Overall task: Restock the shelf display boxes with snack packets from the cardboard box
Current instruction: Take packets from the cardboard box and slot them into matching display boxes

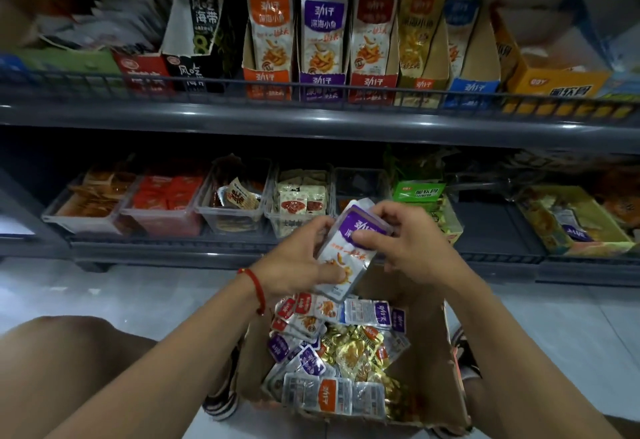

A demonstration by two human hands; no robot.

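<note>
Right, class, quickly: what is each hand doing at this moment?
Left hand: grips the lower end of the purple packet stack.
Right hand: grips the top of the same stack, above the cardboard box.

A grey upper shelf [311,120] carries a row of upright display boxes [322,82] of snack packets; the lower shelf [242,248] holds clear plastic bins [162,213]; a cardboard box [426,369] sits on the pale tiled floor [104,293]

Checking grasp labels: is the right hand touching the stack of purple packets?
Touching. The head view shows the right hand with its thumb pressed on the purple packets and fingers curled over their top edge.
</note>
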